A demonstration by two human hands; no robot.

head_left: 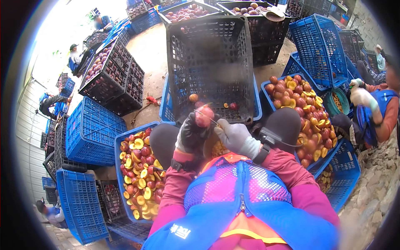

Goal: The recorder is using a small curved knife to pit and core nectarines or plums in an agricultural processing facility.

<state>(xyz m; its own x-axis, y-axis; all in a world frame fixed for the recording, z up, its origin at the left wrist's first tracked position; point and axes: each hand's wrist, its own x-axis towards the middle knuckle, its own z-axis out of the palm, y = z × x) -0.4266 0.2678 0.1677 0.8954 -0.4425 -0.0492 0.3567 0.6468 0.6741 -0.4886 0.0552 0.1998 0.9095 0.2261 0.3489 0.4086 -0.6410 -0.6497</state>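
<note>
As I see it from afar, left hand (191, 132) curled around a red fruit (204, 117) at near edge of the black crate (177, 62), right hand (234, 135) gripping a thin tool (213, 121) against the fruit.

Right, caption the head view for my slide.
Left grip holds a red fruit as the right grip holds a thin blade against it, between blue crates heaped with cut fruit.

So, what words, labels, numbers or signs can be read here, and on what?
White lettering on the wearer's blue vest: large and visible, but I won't copy it out.
Pale mark on the co-worker at the right edge: too small to read.
I can make out no other writing.
</note>
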